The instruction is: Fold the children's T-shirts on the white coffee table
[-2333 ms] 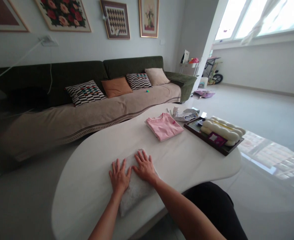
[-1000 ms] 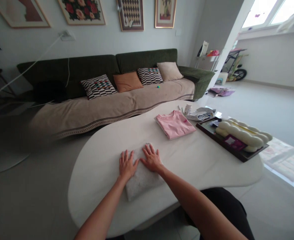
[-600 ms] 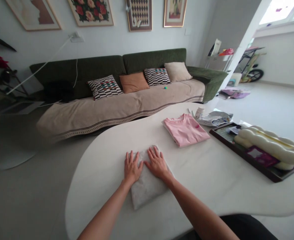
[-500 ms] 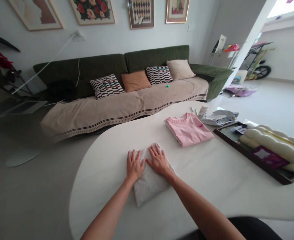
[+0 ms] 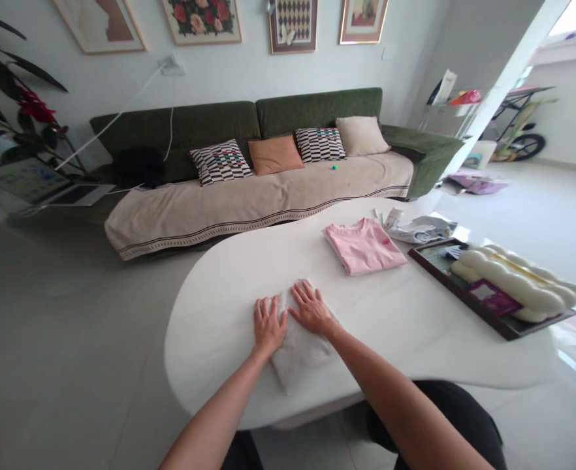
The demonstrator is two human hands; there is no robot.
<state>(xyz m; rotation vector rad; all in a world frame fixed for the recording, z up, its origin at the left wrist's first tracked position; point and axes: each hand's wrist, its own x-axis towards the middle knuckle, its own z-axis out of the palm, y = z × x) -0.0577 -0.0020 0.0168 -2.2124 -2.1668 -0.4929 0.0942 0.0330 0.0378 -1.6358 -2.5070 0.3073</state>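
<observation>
A folded light-grey garment (image 5: 302, 356) lies flat on the white table (image 5: 214, 326) in front of me. My left hand (image 5: 269, 325) rests palm down along its left edge, with the fingers stretched out. On its far part lies my right hand (image 5: 311, 308), also flat with fingers spread. The two thumbs nearly meet in the middle of the cloth. Farther off to the right is a folded pink shirt (image 5: 365, 245), apart from both hands.
On the table's right, a dark-rimmed tray (image 5: 457, 292) bears a puffy cream object (image 5: 518, 277) and a purple-framed item. A crumpled silver packet (image 5: 424, 230) and a small white bottle (image 5: 394, 217) lie behind it. Beyond the table stands a green sofa (image 5: 317, 104) with several cushions.
The camera view has shifted, showing more of the laptop at the left and the table's near edge. Both hands stay flat on the grey garment in nearly the same pose.
</observation>
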